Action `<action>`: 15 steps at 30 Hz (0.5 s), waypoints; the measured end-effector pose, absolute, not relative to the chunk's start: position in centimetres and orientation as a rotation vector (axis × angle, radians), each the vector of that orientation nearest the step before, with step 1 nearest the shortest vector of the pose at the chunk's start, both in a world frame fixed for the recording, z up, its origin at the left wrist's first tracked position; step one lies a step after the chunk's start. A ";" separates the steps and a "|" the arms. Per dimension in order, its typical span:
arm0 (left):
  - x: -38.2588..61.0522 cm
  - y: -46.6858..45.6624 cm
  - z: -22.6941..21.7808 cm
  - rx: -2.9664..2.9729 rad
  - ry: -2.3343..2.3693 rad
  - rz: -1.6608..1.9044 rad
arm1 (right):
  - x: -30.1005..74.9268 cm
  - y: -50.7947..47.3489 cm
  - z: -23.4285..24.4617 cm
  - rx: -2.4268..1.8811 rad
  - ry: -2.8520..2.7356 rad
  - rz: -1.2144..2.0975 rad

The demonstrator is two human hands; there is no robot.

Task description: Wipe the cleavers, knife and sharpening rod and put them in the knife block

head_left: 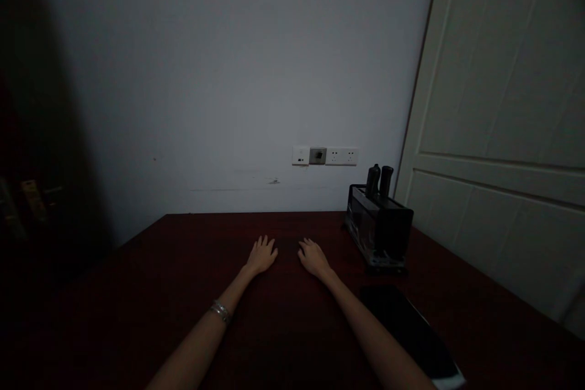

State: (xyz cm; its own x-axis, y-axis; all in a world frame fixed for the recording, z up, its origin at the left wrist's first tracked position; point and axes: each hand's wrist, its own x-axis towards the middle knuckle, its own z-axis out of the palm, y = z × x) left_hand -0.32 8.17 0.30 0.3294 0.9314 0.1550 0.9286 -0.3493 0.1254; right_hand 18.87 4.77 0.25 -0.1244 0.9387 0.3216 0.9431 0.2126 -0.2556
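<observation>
In the head view, the table [283, 298] has a dark red surface and extends to the wall [228, 73]. The left hand [262, 255] rests palm down on the table, fingers spread apart; a metallic bracelet [220, 311] encircles the wrist. The right hand [313, 258] rests palm down beside it, with a gap between the two, its fingers slightly bent and set apart from the thumb. The black holder [392, 231] stands upright on the table to the right of the right hand, near the far edge and apart from the hand. Dark handles [385, 181] project from its top. A dark flat item [406, 329] with a pale near end lies in front of the holder, beside the right forearm, which partly covers it. The socket panel [341, 156] is mounted on the wall above the table. A pale panelled door [498, 103] stands at the right. Dim lighting obscures finer detail.
</observation>
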 end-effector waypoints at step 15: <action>-0.3 8.6 -0.3 2.573 1.808 0.348 | 18.7 4.6 0.6 -1.754 -2.055 0.042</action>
State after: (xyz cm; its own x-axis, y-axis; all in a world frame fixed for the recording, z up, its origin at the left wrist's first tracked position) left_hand -0.31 8.64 -0.34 0.3227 0.9269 0.1916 0.9318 -0.3466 0.1076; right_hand 18.68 4.63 0.61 -0.1022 0.9469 0.3049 0.9337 0.1970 -0.2989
